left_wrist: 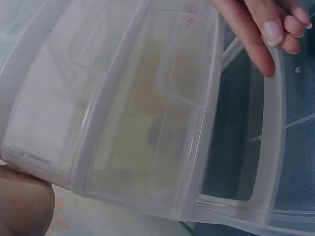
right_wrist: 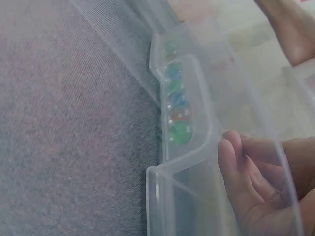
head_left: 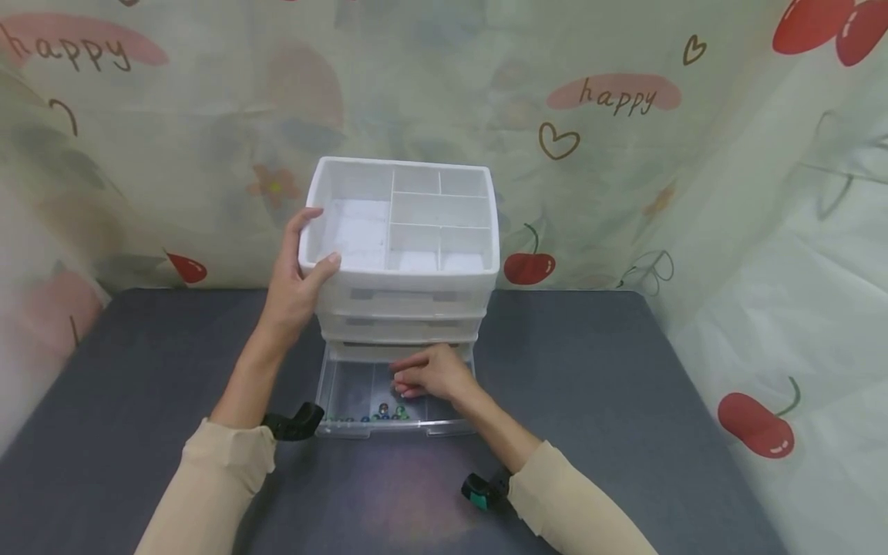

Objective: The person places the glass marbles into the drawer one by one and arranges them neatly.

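Note:
A white plastic drawer unit (head_left: 409,284) with a divided tray on top stands on the dark table. At its upper left side, my left hand (head_left: 294,289) grips the rim, thumb over the edge. The clear bottom drawer (head_left: 451,426) is pulled out toward me. Several glass marbles (head_left: 400,412), green, blue and brownish, lie along its front wall; the right wrist view shows a green marble (right_wrist: 180,132) through the clear plastic. Over the drawer hovers my right hand (head_left: 438,374), index finger extended, other fingers bent. Nothing shows between its fingertips in the right wrist view.
The upper drawers (left_wrist: 142,123) are closed above the pulled-out one. Dark grey cloth covers the table (head_left: 583,385). A patterned curtain (head_left: 444,92) hangs close behind the unit. Black bands with small devices (head_left: 298,422) are at both wrists.

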Demonstrator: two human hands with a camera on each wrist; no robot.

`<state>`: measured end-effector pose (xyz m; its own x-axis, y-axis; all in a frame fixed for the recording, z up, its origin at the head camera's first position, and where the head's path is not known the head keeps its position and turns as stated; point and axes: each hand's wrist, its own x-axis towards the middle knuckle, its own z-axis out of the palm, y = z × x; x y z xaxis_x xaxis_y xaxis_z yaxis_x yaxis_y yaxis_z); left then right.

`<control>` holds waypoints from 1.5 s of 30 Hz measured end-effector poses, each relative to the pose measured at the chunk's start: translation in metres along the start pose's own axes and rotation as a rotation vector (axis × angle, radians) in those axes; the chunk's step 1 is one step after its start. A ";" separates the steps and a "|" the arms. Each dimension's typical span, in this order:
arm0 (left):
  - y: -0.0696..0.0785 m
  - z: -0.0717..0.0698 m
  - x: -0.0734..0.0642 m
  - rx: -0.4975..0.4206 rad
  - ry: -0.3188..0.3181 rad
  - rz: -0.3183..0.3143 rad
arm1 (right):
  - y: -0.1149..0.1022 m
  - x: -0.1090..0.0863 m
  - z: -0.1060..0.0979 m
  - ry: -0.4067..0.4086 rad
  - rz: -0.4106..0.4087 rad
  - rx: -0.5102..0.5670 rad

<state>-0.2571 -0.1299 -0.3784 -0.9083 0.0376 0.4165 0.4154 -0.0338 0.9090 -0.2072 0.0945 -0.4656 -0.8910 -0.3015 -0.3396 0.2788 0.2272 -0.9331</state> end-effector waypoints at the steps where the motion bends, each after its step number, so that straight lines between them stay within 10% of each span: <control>1: 0.000 0.000 0.000 0.004 -0.001 0.000 | -0.001 -0.001 0.000 -0.003 -0.007 0.006; 25: 0.000 -0.001 0.001 0.003 0.004 0.011 | -0.006 -0.044 -0.022 -0.066 -0.257 -0.081; 45: 0.000 -0.001 0.002 0.009 -0.006 0.025 | 0.015 -0.091 -0.005 -0.083 -0.205 0.147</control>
<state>-0.2590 -0.1311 -0.3782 -0.8975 0.0427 0.4389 0.4381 -0.0261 0.8985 -0.1238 0.1299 -0.4482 -0.9036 -0.4032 -0.1445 0.1496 0.0188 -0.9886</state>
